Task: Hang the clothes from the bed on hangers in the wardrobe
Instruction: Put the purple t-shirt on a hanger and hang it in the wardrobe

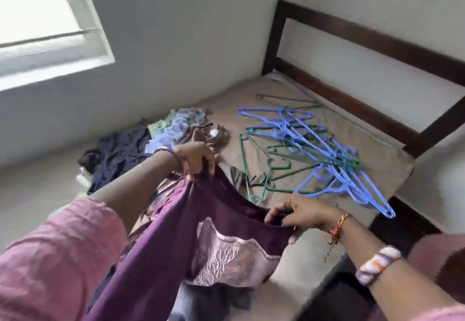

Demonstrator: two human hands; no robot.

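We held the soft, light, limp purple garment [161,240] above the bed's [314,265] near edge, left hand [195,158] and right hand [298,213] each pinching its opening's rim, judging that rim the best hold.

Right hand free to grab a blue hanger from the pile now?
Probably not yet: the right hand grips the purple garment, as does the left hand. The blue hangers lie unobstructed just beyond it.
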